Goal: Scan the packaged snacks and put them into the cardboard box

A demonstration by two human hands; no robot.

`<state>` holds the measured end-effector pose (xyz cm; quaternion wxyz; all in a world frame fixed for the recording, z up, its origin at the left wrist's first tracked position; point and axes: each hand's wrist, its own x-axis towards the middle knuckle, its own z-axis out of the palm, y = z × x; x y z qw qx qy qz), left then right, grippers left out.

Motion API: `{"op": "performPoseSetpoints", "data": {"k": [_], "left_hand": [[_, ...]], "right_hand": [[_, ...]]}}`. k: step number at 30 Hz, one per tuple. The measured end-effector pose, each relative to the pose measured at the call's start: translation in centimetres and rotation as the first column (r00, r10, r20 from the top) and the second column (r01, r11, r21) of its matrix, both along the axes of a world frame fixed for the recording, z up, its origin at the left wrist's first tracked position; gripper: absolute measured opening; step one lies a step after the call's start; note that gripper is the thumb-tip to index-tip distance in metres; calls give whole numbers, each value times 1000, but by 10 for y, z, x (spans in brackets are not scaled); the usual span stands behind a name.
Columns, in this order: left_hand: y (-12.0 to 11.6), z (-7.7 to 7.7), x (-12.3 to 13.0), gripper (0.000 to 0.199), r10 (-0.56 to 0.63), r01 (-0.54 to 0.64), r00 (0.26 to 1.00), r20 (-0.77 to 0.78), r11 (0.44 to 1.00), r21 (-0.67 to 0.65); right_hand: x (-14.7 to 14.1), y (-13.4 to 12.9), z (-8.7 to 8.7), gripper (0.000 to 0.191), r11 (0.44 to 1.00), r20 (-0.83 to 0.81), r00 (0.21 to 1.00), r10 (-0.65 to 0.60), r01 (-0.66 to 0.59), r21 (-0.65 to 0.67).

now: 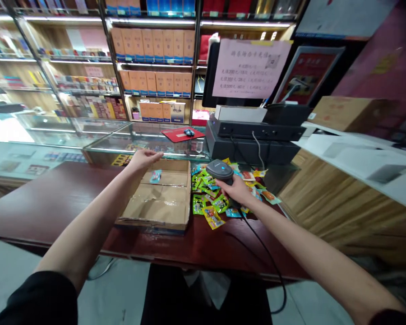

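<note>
My right hand [237, 189] is wrapped around the handle of a dark barcode scanner [219, 169] with a small blue light on top. Its black cord [265, 250] runs down over the table's front edge. Below and around the scanner lies a loose pile of small snack packets [212, 217], in green, yellow, blue and red. My left hand [146, 159] is above the far left part of a shallow cardboard box [169, 214], fingers stretched out to the right, with nothing seen in them. One small blue and red packet [155, 176] lies inside the box, just below that hand.
The dark red table [50, 198] meets a glass display counter [135, 135], where a mouse [188, 132] rests on a red pad. Behind the packets stands black checkout equipment [253, 146] with a paper sign [252, 67]. Stocked shelves line the back; a carton [352, 113] sits at right.
</note>
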<state>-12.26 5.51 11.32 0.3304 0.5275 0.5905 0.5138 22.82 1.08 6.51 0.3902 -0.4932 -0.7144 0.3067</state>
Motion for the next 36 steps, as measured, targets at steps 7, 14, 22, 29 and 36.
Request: {"op": "performPoseSetpoints", "data": {"k": [7,14,22,29,36], "left_hand": [[-2,-2,23,44,-90,91,983,-158,996,1],[15,-19,137,40,-311,315,935,-170,949,1],[23,-58,228,33,-368,465,724,-584,885,19],[32,-92,250,66,-326,574,648,-688,803,161],[45,-97,264,53,-298,490,717,-630,858,152]], "right_hand": [[2,-4,5,32,1000,-40,999,7,-7,3],[57,-18,5,32,984,-18,984,-177,177,31],[99,-41,4,37,958,32,958,-286,286,-10],[108,-43,-8,38,939,31,939,-342,343,-33],[99,-37,-26,34,939,-32,942,-334,329,-99]]}}
